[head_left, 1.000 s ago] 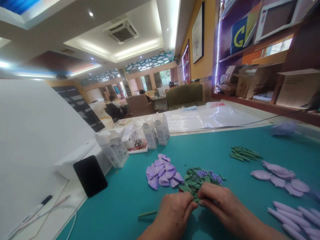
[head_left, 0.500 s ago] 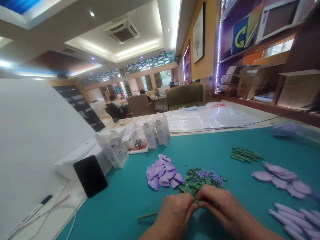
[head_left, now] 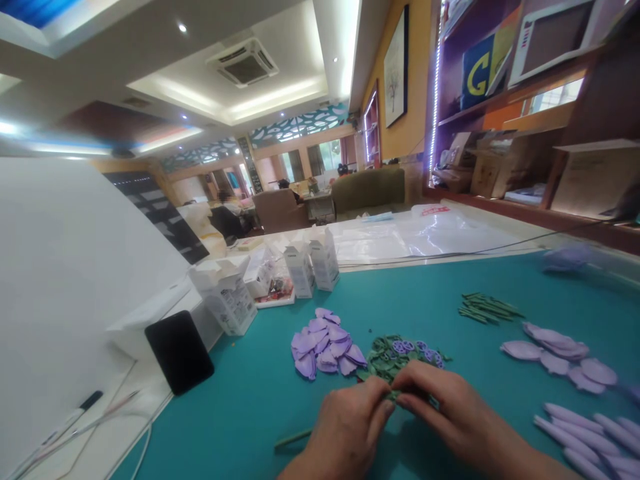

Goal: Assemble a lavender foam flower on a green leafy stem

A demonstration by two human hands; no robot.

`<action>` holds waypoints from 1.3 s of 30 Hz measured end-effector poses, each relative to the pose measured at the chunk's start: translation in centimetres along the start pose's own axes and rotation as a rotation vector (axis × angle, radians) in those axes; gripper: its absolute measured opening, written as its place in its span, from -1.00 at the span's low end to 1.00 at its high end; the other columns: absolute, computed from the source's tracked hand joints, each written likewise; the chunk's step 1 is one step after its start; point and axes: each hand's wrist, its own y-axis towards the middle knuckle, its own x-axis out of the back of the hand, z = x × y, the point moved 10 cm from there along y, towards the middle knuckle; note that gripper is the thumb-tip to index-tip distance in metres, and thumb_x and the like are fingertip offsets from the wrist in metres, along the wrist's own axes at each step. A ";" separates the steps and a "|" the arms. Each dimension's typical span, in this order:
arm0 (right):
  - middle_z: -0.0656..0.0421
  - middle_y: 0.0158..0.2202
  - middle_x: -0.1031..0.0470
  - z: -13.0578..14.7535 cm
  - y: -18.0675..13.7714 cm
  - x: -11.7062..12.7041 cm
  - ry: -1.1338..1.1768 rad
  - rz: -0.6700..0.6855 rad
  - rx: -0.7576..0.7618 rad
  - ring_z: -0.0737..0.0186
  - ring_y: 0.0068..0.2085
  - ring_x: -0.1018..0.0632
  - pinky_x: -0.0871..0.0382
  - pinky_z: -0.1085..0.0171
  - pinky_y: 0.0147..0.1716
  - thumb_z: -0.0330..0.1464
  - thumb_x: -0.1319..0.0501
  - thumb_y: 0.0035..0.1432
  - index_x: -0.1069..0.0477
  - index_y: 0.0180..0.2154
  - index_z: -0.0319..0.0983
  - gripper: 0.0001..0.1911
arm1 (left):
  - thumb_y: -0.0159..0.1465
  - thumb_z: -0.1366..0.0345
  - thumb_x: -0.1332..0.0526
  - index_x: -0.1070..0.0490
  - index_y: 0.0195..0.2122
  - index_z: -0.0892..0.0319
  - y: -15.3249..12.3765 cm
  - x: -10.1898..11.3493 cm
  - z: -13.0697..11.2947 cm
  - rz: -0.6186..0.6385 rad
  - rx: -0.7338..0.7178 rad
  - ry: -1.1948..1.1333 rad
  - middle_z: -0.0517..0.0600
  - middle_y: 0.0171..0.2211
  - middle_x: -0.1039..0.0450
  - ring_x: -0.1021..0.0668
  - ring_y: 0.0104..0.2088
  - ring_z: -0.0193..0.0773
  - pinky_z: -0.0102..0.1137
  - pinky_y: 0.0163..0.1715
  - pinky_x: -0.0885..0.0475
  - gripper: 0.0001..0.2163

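Note:
My left hand [head_left: 345,423] is closed around a thin green stem [head_left: 293,440], whose end sticks out to the left below the knuckles. At its fingertips it meets my right hand [head_left: 440,403], which pinches a small green piece [head_left: 393,395]; its exact shape is hidden by the fingers. Just beyond both hands lies a heap of green leaf-like parts [head_left: 387,353] with several purple ring-shaped pieces [head_left: 403,347] on top. To the left of that heap is a pile of purple petals [head_left: 327,343].
Green stems [head_left: 487,308] lie in a bundle at the right on the teal mat [head_left: 240,400]. Pale purple petals [head_left: 555,360] and long tapered purple pieces [head_left: 580,430] are nearer me. White boxes [head_left: 233,303] and a black tablet-like slab [head_left: 179,352] stand at the left.
Both hands stay together at the small green piece, with only slight finger shifts. The stem's protruding end has tilted slightly. The piles look the same.

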 end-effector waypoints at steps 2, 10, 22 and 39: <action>0.20 -0.43 -0.44 0.1 -0.1 0.0 -0.016 -0.003 0.009 0.28 -0.42 -0.45 -0.25 0.34 -0.41 -0.27 -0.04 0.31 -0.37 -0.36 -0.18 -0.76 | 0.38 0.21 -0.01 -0.44 -0.27 0.13 0.0 0.1 0.0 -0.006 -0.004 0.002 -0.04 -0.38 -0.56 -0.57 -0.38 -0.27 -0.49 -0.43 -0.29 -0.76; 0.21 -0.46 -0.46 0.4 0.5 0.7 -0.121 0.098 -0.029 0.30 -0.42 -0.44 -0.21 0.36 -0.42 -0.36 -0.13 0.22 -0.38 -0.42 -0.22 -0.84 | 0.35 0.30 -0.02 -0.43 -0.31 0.13 0.3 -0.6 0.3 0.039 0.023 0.021 -0.03 -0.36 -0.56 -0.57 -0.37 -0.25 -0.47 -0.39 -0.32 -0.79; 0.12 -0.31 -0.58 -3.9 1.1 8.2 -0.293 -0.124 -0.295 0.18 -0.29 -0.54 -0.30 0.26 -0.32 -0.38 -0.03 0.21 -0.48 -0.22 -0.18 -0.75 | 0.26 0.45 0.04 -0.42 0.02 0.13 0.8 0.4 0.9 -0.039 -0.071 -0.045 0.08 -0.17 -0.52 -0.56 -0.19 -0.18 -0.37 -0.20 -0.45 -0.62; 0.17 -0.49 -0.49 -3.5 1.0 7.2 -0.442 -0.042 -0.318 0.22 -0.45 -0.45 -0.14 0.31 -0.48 -0.24 -0.05 0.27 -0.40 -0.40 -0.18 -0.74 | 0.29 0.36 -0.03 -0.48 -0.10 0.17 0.9 1.0 0.7 -0.014 0.019 -0.018 0.07 -0.23 -0.53 -0.54 -0.24 -0.18 -0.36 -0.24 -0.41 -0.73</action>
